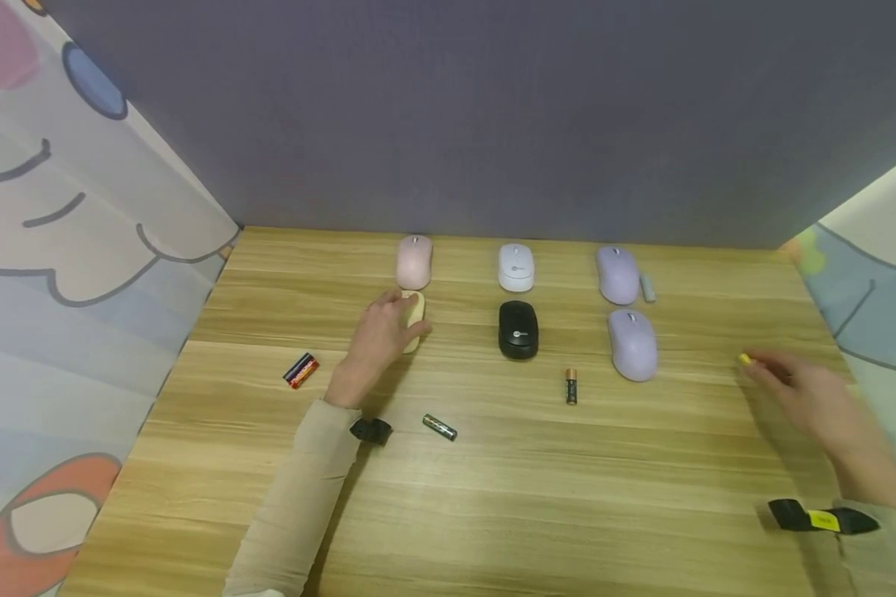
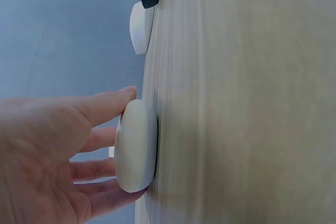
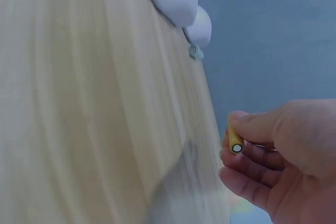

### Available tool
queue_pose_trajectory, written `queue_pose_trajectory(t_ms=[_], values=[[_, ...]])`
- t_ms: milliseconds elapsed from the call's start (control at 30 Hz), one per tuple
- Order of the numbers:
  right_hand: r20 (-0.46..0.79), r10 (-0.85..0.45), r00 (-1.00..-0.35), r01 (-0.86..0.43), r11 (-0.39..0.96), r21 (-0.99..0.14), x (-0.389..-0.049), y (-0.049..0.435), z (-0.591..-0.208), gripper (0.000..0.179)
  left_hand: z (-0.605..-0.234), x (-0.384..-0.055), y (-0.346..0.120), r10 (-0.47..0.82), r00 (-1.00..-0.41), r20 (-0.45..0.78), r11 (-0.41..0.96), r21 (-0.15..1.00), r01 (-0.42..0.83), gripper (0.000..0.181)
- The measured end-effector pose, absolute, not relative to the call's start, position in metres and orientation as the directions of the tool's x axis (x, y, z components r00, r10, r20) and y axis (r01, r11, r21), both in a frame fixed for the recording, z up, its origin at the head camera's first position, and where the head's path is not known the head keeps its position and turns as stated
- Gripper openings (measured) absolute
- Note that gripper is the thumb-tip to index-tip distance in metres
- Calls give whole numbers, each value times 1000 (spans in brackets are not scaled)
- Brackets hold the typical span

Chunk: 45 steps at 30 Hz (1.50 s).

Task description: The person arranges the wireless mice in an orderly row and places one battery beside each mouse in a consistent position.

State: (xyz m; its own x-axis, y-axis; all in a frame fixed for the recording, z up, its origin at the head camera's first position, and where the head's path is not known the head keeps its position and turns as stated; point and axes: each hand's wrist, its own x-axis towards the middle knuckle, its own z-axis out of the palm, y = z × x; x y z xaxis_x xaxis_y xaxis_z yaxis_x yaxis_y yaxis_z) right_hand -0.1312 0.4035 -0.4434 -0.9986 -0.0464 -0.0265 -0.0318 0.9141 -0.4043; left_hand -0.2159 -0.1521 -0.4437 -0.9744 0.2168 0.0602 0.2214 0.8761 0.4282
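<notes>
A pale yellow computer mouse (image 1: 414, 322) lies on the wooden table just in front of a pink mouse (image 1: 414, 262). My left hand (image 1: 379, 333) grips it by its sides, thumb on one side and fingers on the other. In the left wrist view the mouse (image 2: 137, 145) sits on or very near the tabletop. Over at the right of the table, my right hand (image 1: 810, 402) pinches a small yellow battery (image 3: 235, 140) between thumb and fingers. One flat end of the battery faces the right wrist camera. The hand is held above the tabletop.
A white mouse (image 1: 516, 267) and a black mouse (image 1: 518, 330) stand mid-table. Two purple mice (image 1: 632, 345) are right of them, beside a grey battery (image 1: 647, 288). Nearer lie a copper-topped battery (image 1: 571, 386), a green one (image 1: 440, 427) and red-and-black batteries (image 1: 301, 371). A grey panel (image 1: 493, 124) borders the back.
</notes>
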Motion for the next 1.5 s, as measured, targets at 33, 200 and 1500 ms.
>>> queue_pose_trajectory(t_ms=[33,200,1500], values=[[-21,-56,-998,-42,908,-416,-133,401,-443,45,-444,-216,-152,217,-974,62,877,427,222,61],[83,-107,-991,-133,884,-448,-143,388,-443,34,-444,-216,-151,227,-970,86,873,424,242,60],[200,-206,-958,-282,808,-517,-209,294,-419,31,-448,-217,-153,204,-978,52,871,447,205,61]])
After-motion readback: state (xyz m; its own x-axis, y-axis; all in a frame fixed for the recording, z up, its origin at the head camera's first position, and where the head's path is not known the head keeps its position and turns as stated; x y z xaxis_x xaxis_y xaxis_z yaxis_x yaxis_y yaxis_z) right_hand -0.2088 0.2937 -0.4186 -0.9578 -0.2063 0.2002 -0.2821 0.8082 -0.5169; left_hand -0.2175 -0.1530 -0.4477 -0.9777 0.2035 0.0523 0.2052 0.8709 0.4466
